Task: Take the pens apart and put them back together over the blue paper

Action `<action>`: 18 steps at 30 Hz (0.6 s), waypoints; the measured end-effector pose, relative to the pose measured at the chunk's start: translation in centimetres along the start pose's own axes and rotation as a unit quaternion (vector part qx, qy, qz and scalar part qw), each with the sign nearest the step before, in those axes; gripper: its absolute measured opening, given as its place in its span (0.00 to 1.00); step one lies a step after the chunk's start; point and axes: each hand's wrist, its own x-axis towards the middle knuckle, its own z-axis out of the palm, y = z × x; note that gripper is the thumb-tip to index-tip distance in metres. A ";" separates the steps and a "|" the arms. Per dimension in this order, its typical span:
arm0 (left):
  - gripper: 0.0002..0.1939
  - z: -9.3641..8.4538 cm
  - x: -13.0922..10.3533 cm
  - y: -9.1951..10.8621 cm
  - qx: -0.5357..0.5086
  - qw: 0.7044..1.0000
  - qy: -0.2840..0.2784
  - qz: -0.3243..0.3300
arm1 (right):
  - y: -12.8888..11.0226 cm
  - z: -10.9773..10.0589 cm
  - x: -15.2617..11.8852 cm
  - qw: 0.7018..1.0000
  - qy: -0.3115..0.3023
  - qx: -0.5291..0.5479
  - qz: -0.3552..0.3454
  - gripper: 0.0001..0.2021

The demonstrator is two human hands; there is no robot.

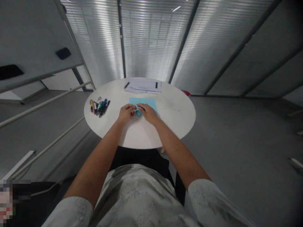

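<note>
A light-blue sheet of paper (142,101) lies on the round white table (175,116), partly under my hands. My left hand (127,113) is closed in a pinch on a small light-blue piece (136,109) at the sheet's near part. Across from it, my right hand (149,113) bends its fingers round the other side of that piece. A thin dark pen-like thing (142,108) shows along the right fingers. The fingers cover much of the small piece, so its shape is unclear.
Several pens and markers (100,106) lie in a group at the table's left. Toward the far edge is a stack of white papers (142,86) with dark items on it. A red object (186,92) shows at the right rim. A white-framed board (35,41) stands left.
</note>
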 end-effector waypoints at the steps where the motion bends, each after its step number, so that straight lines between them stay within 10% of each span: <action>1: 0.07 -0.1 0.1 0.0 -0.017 1.000 -0.002 -0.003 | -0.1 -0.1 0.0 1.000 -0.005 -0.014 0.000 0.20; 18: 0.07 -0.1 0.1 -0.1 -0.044 0.999 -0.004 -0.011 | -0.1 -0.2 -0.4 0.992 -0.034 -0.121 -0.016 0.20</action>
